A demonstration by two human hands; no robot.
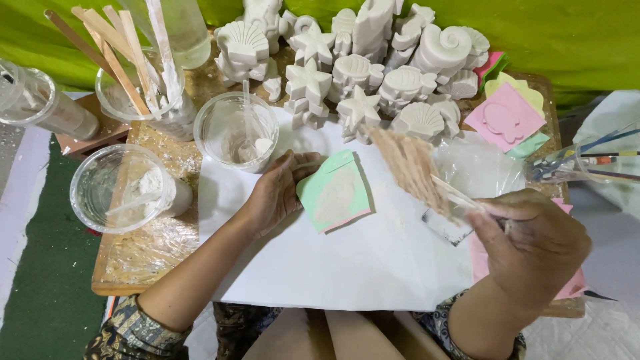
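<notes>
My left hand [277,193] grips the left edge of a green square mould [335,191] filled with pale plaster, lying on a pink mould on the white paper [347,260]. My right hand [533,243] holds a wooden stick [413,167] that is blurred with motion, raised above the paper to the right of the mould. The stick's tip points toward the back of the table.
A heap of white plaster sea shapes [360,60] stands at the back. Clear plastic cups [123,189] [235,130] with plaster mix and a cup of wooden sticks [137,87] are on the left. Pink and green moulds [505,117] and a cup of brushes [587,160] lie on the right.
</notes>
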